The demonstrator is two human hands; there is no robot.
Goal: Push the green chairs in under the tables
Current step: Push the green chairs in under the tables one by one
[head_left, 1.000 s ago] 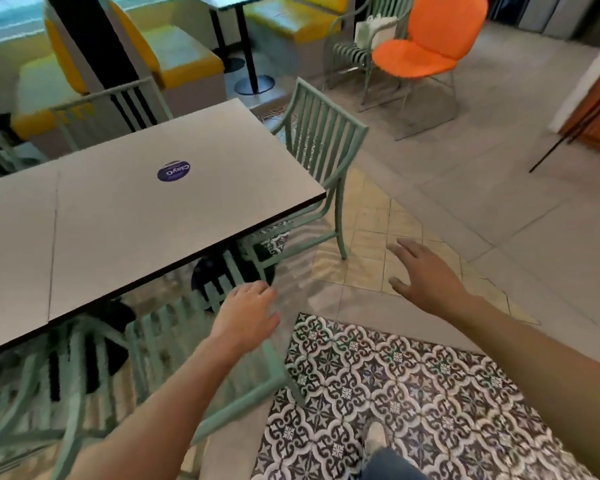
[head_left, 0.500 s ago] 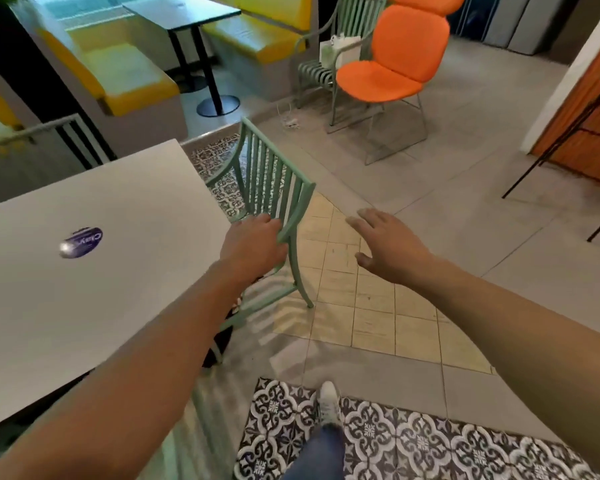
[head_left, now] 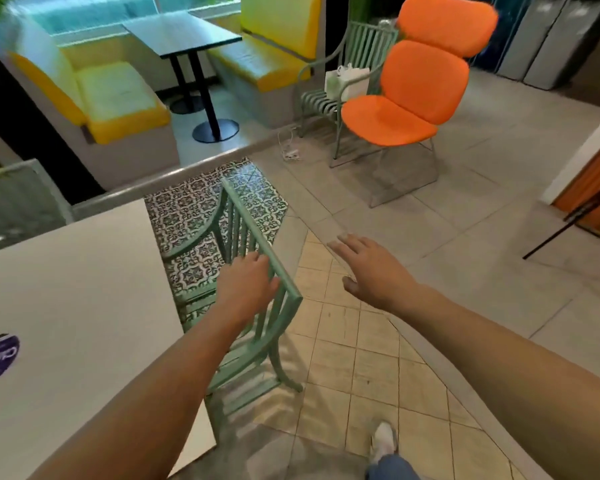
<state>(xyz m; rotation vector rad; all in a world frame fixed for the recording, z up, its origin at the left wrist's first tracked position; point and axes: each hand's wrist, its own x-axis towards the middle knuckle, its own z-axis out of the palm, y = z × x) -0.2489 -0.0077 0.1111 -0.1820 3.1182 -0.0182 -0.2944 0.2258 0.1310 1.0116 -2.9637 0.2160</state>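
A green slatted chair [head_left: 246, 233] stands at the right end of the white table [head_left: 73, 306], its seat partly under the tabletop. My left hand [head_left: 246, 289] grips the top rail of the chair's back, fingers curled over it. To the right of the chair, my right hand [head_left: 371, 271] hovers over the floor with straight fingers and holds nothing. A second green chair [head_left: 329, 95] stands far back beside the orange chair, with a white bag on its seat.
An orange lounge chair [head_left: 413, 98] stands at the back right. Yellow booth seats [head_left: 115, 98] flank a dark pedestal table [head_left: 184, 32] behind a low kerb. A cable lies on the floor [head_left: 430, 358] near the kerb. My white shoe [head_left: 383, 441] is at the bottom edge.
I have walked from the near side of the table to its right end. My left hand left the first chair and took hold of this chair's top rail.
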